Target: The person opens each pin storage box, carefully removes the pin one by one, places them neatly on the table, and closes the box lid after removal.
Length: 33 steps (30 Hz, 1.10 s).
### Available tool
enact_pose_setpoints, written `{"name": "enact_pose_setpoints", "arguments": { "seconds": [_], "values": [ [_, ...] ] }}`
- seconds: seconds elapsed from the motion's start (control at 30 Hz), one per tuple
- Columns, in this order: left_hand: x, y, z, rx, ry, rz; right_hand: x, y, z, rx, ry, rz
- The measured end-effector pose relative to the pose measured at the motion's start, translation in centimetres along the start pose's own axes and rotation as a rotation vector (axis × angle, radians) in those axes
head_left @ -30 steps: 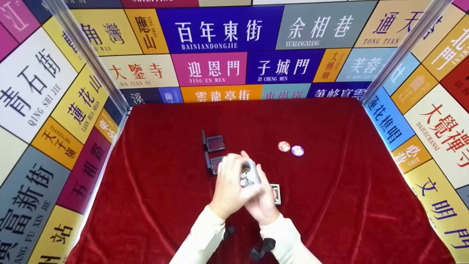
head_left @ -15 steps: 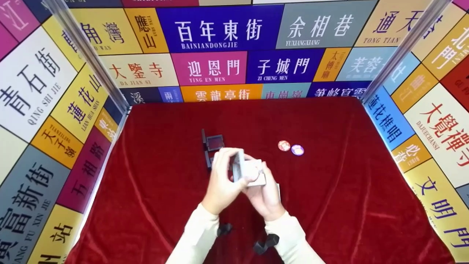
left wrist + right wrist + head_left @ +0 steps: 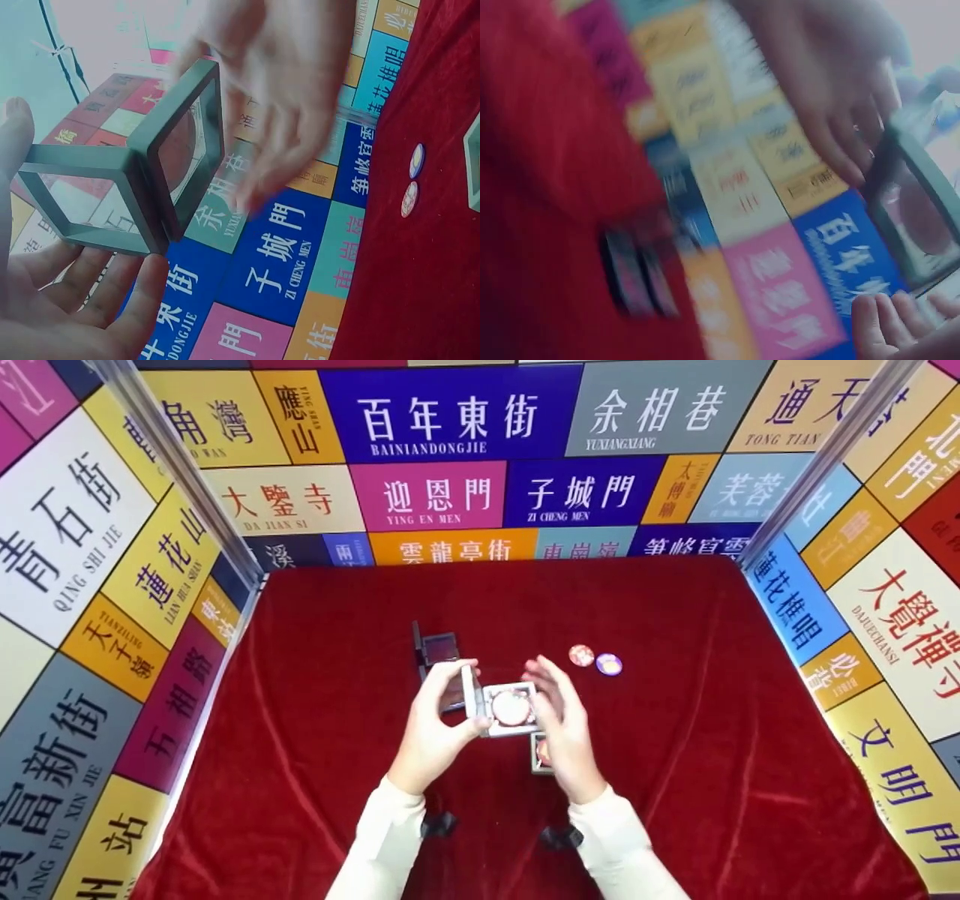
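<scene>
My left hand (image 3: 433, 720) grips a grey hinged display frame (image 3: 512, 730), its thumb at the lower edge and fingers round the raised half. The frame stands unfolded, with clear film in both halves, as the left wrist view shows. A round badge (image 3: 178, 154), pale with a reddish rim from above, sits in its right half. Beside that half, my right hand (image 3: 566, 724) has loosely bent fingers and holds nothing. It is motion-blurred in the left wrist view. Under my right hand, a second light-framed case (image 3: 541, 765) with a red and gold item inside lies partly hidden on the cloth.
Two round badges, one red (image 3: 581, 655) and one purple-rimmed (image 3: 609, 664), lie beyond my right hand. A dark opened case (image 3: 441, 647) stands beyond my left hand, another partly covered by it. Red velvet cloth (image 3: 712, 735) covers the table, with sign-printed walls (image 3: 427, 495) around it.
The frame, earlier held between both hands and more closed, is now unfolded with the badge showing. My right hand has come off it to the right; my left has shifted left.
</scene>
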<state>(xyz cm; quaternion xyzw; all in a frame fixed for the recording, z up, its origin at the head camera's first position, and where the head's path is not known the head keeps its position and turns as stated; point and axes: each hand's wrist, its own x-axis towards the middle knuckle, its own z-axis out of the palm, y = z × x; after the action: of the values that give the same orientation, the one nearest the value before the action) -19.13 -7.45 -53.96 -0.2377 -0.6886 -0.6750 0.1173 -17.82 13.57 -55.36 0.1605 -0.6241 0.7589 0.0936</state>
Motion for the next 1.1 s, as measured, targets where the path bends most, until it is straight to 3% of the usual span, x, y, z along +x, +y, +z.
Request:
{"name": "enact_pose_setpoints", "arguments": {
  "seconds": [0.07, 0.13, 0.3, 0.4, 0.47, 0.6, 0.73, 0.87, 1.0, 1.1],
  "values": [
    [-0.2, -0.1, 0.0, 0.005, 0.012, -0.008, 0.3, -0.7, -0.6, -0.261, -0.062, -0.117],
    [-0.3, 0.1, 0.0, 0.005, 0.021, -0.012, 0.6, -1.3, -1.0, -0.447, -0.144, -0.202],
    [-0.4, 1.6, 0.2, 0.004, 0.017, -0.017, 1.0, -2.1, -1.6, -0.766, -0.262, -0.331],
    [-0.5, 1.6, 0.4, 0.015, 0.017, -0.014, 1.1, -2.2, -1.7, -0.88, -0.302, -0.399],
    [-0.7, 0.9, 0.5, 0.026, 0.017, -0.015, 1.3, -2.1, -1.6, -0.918, -0.332, -0.438],
    [-1.3, -0.9, 0.4, 0.078, -0.002, -0.038, 2.4, -2.0, -2.0, -0.891, -0.369, -0.477],
    [-2.0, -1.7, -0.2, 0.131, -0.003, -0.082, 4.9, -1.5, -4.8, -0.843, -0.283, -0.439],
    [-2.7, -2.0, -0.7, 0.16, 0.004, -0.125, 7.1, 0.9, -9.3, -0.914, -0.193, -0.282],
    [-2.9, -2.2, -1.0, 0.194, -0.001, -0.156, 7.8, 4.8, -13.2, -1.038, -0.235, -0.123],
    [-2.8, -2.4, -1.1, 0.191, 0.001, -0.151, 8.1, 7.3, -15.0, -1.098, -0.28, -0.098]
  ]
}}
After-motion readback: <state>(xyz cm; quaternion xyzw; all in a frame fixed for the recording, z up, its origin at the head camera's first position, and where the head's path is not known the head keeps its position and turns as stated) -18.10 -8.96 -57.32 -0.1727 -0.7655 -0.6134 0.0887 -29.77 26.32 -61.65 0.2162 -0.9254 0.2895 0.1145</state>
